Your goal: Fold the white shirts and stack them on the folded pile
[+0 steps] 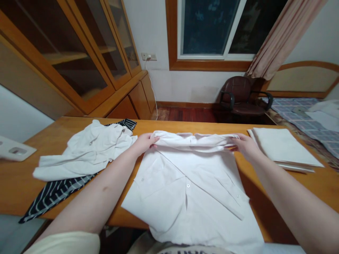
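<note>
A white button-up shirt lies spread on the wooden table in front of me, its lower part hanging over the near edge. Its far end is raised a little and folded over in a band between my hands. My left hand pinches the left end of that band, thumb on top. At the right end, my right hand grips the same band, with its fingers partly under the cloth. Small buttons show down the middle of the shirt. One sleeve slants across its front toward the lower right.
Left on the wooden table lies a crumpled white garment over a black-and-white striped cloth. A stack of folded white cloth sits at the right. A white plastic piece is at the far left. Beyond stands a brown armchair.
</note>
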`<control>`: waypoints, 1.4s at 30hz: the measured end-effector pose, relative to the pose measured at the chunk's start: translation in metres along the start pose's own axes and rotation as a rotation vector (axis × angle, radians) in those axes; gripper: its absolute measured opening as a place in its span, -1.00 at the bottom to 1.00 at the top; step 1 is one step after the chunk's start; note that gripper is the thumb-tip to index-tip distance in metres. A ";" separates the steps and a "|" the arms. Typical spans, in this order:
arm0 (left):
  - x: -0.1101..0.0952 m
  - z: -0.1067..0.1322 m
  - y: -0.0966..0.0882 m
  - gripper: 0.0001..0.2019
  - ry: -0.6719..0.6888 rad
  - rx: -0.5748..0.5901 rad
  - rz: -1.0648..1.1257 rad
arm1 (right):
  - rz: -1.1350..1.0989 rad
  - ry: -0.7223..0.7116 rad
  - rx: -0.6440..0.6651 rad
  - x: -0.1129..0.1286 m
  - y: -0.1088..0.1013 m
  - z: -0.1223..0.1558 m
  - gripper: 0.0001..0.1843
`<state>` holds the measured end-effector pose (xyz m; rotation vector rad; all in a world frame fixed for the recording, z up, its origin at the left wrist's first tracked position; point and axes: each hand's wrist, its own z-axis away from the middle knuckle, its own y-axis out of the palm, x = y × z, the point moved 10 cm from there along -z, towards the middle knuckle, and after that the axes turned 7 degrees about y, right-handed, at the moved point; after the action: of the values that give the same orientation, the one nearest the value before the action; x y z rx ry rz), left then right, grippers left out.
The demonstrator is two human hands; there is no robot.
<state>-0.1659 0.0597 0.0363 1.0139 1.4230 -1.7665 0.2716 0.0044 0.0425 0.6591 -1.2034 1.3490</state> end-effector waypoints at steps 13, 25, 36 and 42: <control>-0.003 -0.080 0.014 -0.76 -0.287 -0.209 0.738 | -0.244 0.102 0.001 0.053 0.019 -0.090 -0.94; -0.033 -0.077 0.052 -0.46 0.271 -0.124 -0.307 | 0.594 -0.412 -0.213 0.046 0.058 -0.060 -0.47; -0.012 -0.047 0.123 -0.41 0.398 0.171 -0.907 | 1.227 -0.413 -0.043 -0.023 0.098 -0.054 -0.24; -0.012 -0.044 0.117 -0.40 0.350 0.128 -0.949 | 1.196 -0.273 -0.151 -0.033 0.056 -0.066 -0.17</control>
<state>-0.0530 0.0789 -0.0141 0.7708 2.2834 -2.4257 0.2420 0.0625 -0.0230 -0.0761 -2.0410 2.1227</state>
